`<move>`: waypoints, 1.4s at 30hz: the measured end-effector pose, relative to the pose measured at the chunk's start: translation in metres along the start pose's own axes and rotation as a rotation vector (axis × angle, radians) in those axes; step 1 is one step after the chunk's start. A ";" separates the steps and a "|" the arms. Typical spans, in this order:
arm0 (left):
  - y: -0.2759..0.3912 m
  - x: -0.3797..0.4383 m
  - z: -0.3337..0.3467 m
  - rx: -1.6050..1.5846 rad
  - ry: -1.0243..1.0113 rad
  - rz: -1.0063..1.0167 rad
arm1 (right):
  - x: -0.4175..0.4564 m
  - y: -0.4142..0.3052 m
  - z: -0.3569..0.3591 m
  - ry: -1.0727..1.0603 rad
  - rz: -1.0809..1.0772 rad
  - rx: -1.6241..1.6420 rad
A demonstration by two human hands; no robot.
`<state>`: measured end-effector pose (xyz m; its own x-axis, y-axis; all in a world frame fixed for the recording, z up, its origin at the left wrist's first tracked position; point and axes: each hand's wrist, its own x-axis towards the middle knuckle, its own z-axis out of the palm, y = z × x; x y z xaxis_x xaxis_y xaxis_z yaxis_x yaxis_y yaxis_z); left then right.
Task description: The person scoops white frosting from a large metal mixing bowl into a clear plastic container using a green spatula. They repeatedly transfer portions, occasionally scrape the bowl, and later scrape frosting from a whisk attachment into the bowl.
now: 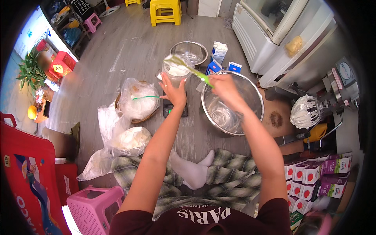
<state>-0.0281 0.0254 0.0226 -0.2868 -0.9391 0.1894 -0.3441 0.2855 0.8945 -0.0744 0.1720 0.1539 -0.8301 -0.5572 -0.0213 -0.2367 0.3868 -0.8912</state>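
Note:
My left hand [175, 94] grips the near side of a clear plastic container [188, 75] with white cream in it. That container is over a black digital scale [177, 112], partly hidden by my wrist. In my right hand [226, 89] is a green spatula [202, 77], its blurred, cream-smeared blade above the container's opening. Below my right forearm stands a large steel mixing bowl [216, 116] with whitish residue inside. Left of the scale, a clear bag of white material [139, 102] rests in a wicker basket [117, 101]; a green strip lies across the bag.
A smaller steel bowl [202, 50] and several blue-and-white cartons [218, 52] stand beyond the container. At right, a stand mixer [337, 91] carries a cream-covered whisk [305, 113]. Another bag of white material [133, 141] lies by my knee. A pink stool [91, 208] is at lower left.

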 end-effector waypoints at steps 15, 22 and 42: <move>-0.016 -0.002 -0.002 -0.085 -0.004 0.028 | -0.006 -0.044 -0.107 -0.165 0.349 -0.024; -0.027 -0.020 -0.044 -0.176 -0.033 0.034 | 0.191 0.032 0.047 -0.041 0.240 -0.074; 0.010 -0.141 -0.144 -0.540 -0.407 -0.042 | -0.064 0.102 -0.304 1.162 -0.376 0.060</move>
<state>0.1380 0.1327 0.0635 -0.6332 -0.7702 0.0770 0.1021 0.0155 0.9946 -0.1989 0.4698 0.2022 -0.6792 0.3730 0.6321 -0.5611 0.2913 -0.7748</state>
